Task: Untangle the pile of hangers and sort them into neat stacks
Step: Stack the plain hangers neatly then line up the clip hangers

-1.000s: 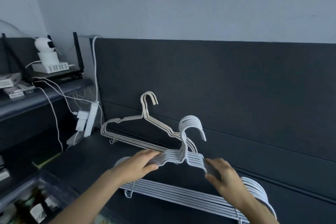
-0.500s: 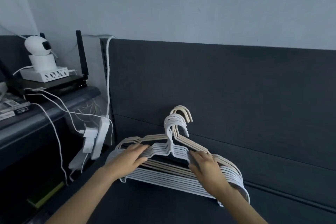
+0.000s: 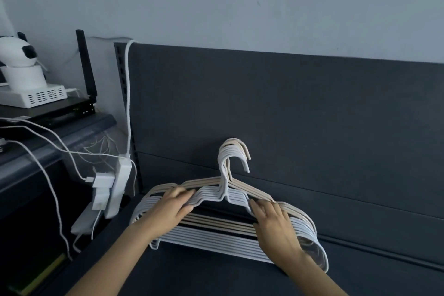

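L hand (image 3: 171,208) grips the white hangers (image 3: 216,240) at their left shoulder; R hand (image 3: 276,228) holds the right shoulder, thumb under the wires. White bundle sits on the beige hangers (image 3: 216,222), hooks lined up & leaning on the sofa (image 3: 312,115) backrest, at the seat's rear edge near its left end. Past that edge a power strip (image 3: 120,182) dangles on cables.

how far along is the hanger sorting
Looks done: white hangers and beige hangers each bunched, hooks aligned; no tangle in view. In hand: left hand and right hand hold the white bunch, overlapping the beige. Left: likely setting the two stacks apart.
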The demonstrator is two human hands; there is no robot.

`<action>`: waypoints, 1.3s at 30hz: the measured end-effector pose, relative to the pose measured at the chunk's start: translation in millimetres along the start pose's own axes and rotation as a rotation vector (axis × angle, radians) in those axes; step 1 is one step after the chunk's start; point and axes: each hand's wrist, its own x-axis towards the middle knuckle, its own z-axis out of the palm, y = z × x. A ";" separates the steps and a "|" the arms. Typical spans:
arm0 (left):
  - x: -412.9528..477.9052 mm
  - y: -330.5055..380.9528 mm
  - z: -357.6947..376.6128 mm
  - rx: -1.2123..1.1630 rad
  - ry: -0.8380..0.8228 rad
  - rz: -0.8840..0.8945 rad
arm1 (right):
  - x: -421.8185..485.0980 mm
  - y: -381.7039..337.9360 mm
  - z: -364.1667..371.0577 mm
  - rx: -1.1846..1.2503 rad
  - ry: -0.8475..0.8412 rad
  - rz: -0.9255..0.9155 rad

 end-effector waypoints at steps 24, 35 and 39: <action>-56.5 284.3 149.3 0.068 -0.190 0.303 | -252.9 165.3 -115.5 0.124 -0.180 0.519; -108.7 489.7 239.8 0.091 -0.331 0.461 | -414.2 287.3 -214.9 0.087 -0.217 0.707; -114.7 559.1 265.6 0.073 -0.360 0.529 | -463.9 325.9 -244.8 0.124 -0.148 0.815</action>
